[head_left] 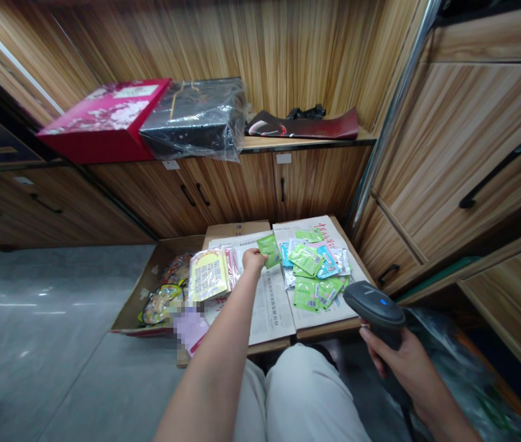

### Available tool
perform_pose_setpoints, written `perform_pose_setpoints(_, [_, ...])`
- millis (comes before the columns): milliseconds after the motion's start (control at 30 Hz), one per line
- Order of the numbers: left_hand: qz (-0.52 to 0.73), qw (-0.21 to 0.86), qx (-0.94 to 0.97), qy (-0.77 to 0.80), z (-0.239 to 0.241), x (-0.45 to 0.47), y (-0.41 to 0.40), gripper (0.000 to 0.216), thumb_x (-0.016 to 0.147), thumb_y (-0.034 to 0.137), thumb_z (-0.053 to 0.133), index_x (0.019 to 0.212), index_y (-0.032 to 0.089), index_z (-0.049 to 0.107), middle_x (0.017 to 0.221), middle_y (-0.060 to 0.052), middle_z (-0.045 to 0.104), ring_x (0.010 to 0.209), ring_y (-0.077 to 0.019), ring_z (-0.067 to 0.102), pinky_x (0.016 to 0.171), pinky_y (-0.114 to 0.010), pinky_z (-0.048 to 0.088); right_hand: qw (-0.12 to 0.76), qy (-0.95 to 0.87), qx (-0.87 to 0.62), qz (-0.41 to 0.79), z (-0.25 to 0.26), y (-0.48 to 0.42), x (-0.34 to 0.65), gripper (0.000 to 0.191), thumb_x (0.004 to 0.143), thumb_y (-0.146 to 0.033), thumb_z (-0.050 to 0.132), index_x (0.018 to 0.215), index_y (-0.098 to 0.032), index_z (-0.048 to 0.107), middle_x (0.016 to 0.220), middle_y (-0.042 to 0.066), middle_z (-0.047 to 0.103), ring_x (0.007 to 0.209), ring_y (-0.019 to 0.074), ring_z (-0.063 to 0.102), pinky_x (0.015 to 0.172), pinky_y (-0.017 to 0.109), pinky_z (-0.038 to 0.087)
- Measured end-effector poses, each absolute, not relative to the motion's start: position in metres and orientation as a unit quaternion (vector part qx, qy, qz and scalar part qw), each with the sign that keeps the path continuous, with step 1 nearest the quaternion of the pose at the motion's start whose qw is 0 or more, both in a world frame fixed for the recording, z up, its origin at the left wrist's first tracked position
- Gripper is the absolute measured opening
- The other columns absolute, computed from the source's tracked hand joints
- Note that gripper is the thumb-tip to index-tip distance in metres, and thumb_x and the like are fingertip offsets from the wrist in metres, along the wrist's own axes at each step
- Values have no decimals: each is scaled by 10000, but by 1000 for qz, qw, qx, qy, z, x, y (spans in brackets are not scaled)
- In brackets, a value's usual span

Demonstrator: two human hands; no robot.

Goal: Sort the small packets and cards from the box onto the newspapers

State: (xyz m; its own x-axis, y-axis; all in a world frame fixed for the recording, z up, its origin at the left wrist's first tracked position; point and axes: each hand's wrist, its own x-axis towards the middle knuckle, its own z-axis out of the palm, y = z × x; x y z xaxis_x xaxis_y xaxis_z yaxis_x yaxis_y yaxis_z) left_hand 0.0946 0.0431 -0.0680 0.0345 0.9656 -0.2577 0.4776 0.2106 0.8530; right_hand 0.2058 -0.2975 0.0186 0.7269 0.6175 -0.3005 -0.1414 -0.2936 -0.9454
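Note:
My left hand (254,263) is closed on the edge of a green sachet (269,251), held above newspaper (265,307). To its right lies a loose pile of green sachets (307,260), mixed with blue sachets (328,263) and some silvery ones. On the right, my right hand (403,362) is wrapped round the handle of a dark barcode scanner (375,310) with a small blue light on top. The scanner's head points left, toward the pile. A stack of yellow-and-pink packets in clear plastic (208,274) sits left of my left hand.
An open cardboard box (138,298) with wrapped items stands at the left. Wooden cabinets (237,190) rise behind. On the shelf are a pink box (108,116), a plastic-wrapped black box (191,116) and a dark red bag (306,126). Clear plastic wrapping (467,368) lies at the lower right.

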Motion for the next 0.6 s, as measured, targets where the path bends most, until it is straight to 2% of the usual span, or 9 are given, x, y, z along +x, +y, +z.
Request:
perform_pose_setpoints(167, [357,522,522,573,-57,113,34,168,509,161,768,625,149,646,568,-5,602,611,-168,603,597,-266,462,574,-174,-730,328,21,-297,200,405,622,-542,772,666,-191,575,418,-56,516,314,89,417,333,220,337])
perform_pose_setpoints(367, [370,617,462,518,-43,126,24,184,508,117,737,663,138,640,602,11,604,532,-106,541,573,-248,444,572,-196,-722,336,18,-296,201,401,668,-510,731,806,-146,634,400,-77,492,300,80,397,330,206,313])
perform_pose_setpoints(600, [352,647,453,503,-44,135,14,206,507,137,765,651,139,618,585,27,576,541,-93,535,588,-241,451,570,-197,-720,344,22,-297,202,404,658,-536,745,767,-159,647,354,-77,467,307,92,388,344,225,316])
